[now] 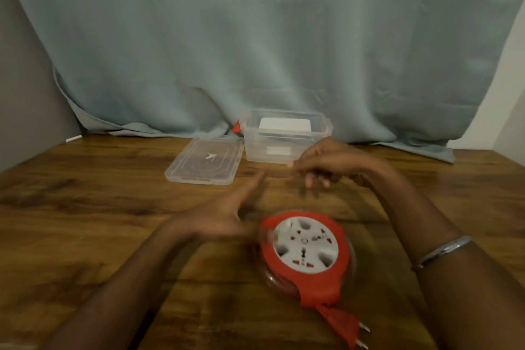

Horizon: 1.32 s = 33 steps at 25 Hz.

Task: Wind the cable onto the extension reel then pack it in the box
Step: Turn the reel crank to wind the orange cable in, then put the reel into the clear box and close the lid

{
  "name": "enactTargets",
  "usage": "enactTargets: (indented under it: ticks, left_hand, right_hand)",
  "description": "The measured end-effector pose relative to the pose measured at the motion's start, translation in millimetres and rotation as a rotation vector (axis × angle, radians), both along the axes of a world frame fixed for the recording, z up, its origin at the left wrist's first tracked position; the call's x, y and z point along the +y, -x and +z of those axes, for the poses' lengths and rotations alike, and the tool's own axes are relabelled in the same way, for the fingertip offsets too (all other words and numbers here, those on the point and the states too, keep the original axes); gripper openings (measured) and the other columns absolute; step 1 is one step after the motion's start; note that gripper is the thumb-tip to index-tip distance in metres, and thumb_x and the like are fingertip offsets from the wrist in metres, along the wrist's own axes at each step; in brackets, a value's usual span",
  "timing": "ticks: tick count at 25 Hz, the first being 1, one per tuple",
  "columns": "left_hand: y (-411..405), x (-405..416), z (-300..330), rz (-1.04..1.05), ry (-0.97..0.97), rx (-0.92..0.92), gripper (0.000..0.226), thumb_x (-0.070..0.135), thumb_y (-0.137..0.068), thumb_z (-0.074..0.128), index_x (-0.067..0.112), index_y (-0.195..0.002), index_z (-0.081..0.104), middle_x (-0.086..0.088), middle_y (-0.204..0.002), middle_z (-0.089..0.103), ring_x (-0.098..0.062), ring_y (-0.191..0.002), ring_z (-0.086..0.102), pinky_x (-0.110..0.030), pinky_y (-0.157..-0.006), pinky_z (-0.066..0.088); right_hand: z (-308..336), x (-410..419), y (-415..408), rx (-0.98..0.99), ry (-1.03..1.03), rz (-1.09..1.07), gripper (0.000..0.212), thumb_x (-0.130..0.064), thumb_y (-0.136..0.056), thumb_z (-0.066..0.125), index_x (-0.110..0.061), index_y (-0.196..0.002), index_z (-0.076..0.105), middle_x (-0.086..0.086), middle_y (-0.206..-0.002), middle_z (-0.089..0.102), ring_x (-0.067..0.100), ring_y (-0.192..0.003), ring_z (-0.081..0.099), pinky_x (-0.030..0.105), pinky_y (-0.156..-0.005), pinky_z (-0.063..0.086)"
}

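Reel (306,250) lies beside left hand (224,216) fingers.

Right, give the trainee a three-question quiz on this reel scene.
1. True or false: the lid is on the clear box.
2. What sticks out of the red reel nearest the camera? A) plug B) switch C) handle
3. Which hand wears the bracelet?

Key: 1 false, the lid lies on the table beside the box; 2 A; 3 the right hand. The left hand is bare.
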<state>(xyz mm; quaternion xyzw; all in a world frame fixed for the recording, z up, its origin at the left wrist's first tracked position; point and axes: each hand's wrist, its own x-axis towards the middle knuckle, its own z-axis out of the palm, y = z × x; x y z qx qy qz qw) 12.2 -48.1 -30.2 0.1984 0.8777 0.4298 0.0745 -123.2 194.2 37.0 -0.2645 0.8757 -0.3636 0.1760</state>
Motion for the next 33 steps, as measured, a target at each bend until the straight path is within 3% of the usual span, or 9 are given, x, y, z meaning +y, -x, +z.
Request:
enactTargets:
  ticks: [2, 4, 7, 10, 14, 20, 23, 27, 33]
  left_hand:
    - [38, -5, 18, 0.326, -0.191, 0.156, 0.105, 0.067, -0.080, 0.081, 0.046, -0.164, 0.021, 0.025, -0.162, 0.031, 0.000, -0.147, 0.031, -0.019, -0.110, 0.035]
    - [87, -5, 30, 0.635, -0.339, 0.278, 0.079, 0.055, -0.096, 0.069, 0.025, -0.163, 0.039, 0.027, -0.139, 0.045, -0.005, -0.134, 0.042, -0.023, -0.103, 0.037]
    - [148, -2, 32, 0.824, -0.543, 0.205, 0.053, 0.050, -0.108, 0.056, 0.013, -0.144, 0.059, 0.010, -0.128, 0.058, -0.016, -0.126, 0.057, -0.022, -0.097, 0.046]
    - [171, 2, 24, 0.841, -0.578, 0.104, 0.039, 0.046, -0.110, 0.055, 0.011, -0.121, 0.069, -0.007, -0.115, 0.069, -0.032, -0.118, 0.065, -0.050, -0.110, 0.052]
    - [145, 8, 18, 0.838, -0.578, 0.258, 0.017, 0.036, -0.110, 0.058, 0.023, -0.109, 0.069, 0.002, -0.099, 0.069, -0.028, -0.109, 0.067, -0.056, -0.105, 0.054]
    - [56, 37, 10, 0.881, -0.587, 0.396, 0.036, 0.039, -0.104, 0.066, 0.019, -0.134, 0.063, 0.003, -0.122, 0.064, -0.020, -0.118, 0.063, -0.053, -0.104, 0.056]
    - [25, 46, 1, 0.893, -0.628, 0.433, 0.039, 0.037, -0.103, 0.067, 0.013, -0.134, 0.062, -0.002, -0.126, 0.064, -0.024, -0.116, 0.065, -0.051, -0.099, 0.058]
    - [0, 49, -22, 0.888, -0.587, 0.441, 0.044, 0.038, -0.103, 0.067, 0.019, -0.142, 0.059, 0.008, -0.125, 0.064, -0.002, -0.107, 0.064, -0.015, -0.076, 0.057]
    - [-3, 36, -39, 0.861, -0.391, 0.493, 0.050, 0.056, -0.102, 0.062, 0.033, -0.145, 0.049, 0.011, -0.140, 0.056, -0.012, -0.122, 0.059, -0.044, -0.099, 0.059]
  right_hand:
    - [-8, 6, 36, 0.259, 0.370, -0.497, 0.031, -0.043, -0.088, 0.078, -0.012, -0.084, 0.076, 0.008, -0.080, 0.077, 0.016, -0.060, 0.068, 0.030, -0.060, 0.056]
    - [-21, 7, 68, 0.399, 0.416, -0.806, 0.036, -0.048, -0.092, 0.070, -0.014, -0.104, 0.074, 0.008, -0.104, 0.077, 0.026, -0.095, 0.072, 0.040, -0.087, 0.057]
    - [-35, -6, 91, 0.133, 0.477, -0.743, 0.055, -0.046, -0.101, 0.058, -0.007, -0.139, 0.060, 0.014, -0.137, 0.066, 0.032, -0.121, 0.063, 0.037, -0.097, 0.051]
    - [-38, -16, 91, -0.102, 0.738, -0.709, 0.043, -0.031, -0.103, 0.057, -0.008, -0.139, 0.059, 0.016, -0.133, 0.067, 0.033, -0.113, 0.066, 0.044, -0.097, 0.056]
    - [-31, -9, 64, -0.046, 0.775, -0.742, 0.035, -0.027, -0.100, 0.058, -0.013, -0.132, 0.063, 0.014, -0.125, 0.070, 0.035, -0.111, 0.068, 0.056, -0.099, 0.057]
    - [-32, 9, -20, 0.007, 0.835, -0.720, 0.010, -0.030, -0.098, 0.057, -0.031, -0.101, 0.067, -0.002, -0.097, 0.073, 0.023, -0.092, 0.071, 0.049, -0.086, 0.062]
    - [-36, 17, -50, 0.062, 0.827, -0.732, 0.024, -0.031, -0.101, 0.055, -0.028, -0.120, 0.068, 0.003, -0.108, 0.074, 0.023, -0.095, 0.070, 0.042, -0.077, 0.060]
    - [-48, 25, -72, 0.029, 0.775, -0.730, 0.026, -0.033, -0.100, 0.056, -0.035, -0.123, 0.067, 0.006, -0.116, 0.074, 0.030, -0.103, 0.070, 0.055, -0.091, 0.060]
    - [-58, 33, -90, 0.041, 0.643, -0.761, 0.058, -0.046, -0.101, 0.059, -0.023, -0.152, 0.047, 0.010, -0.149, 0.057, 0.030, -0.124, 0.062, 0.055, -0.097, 0.058]
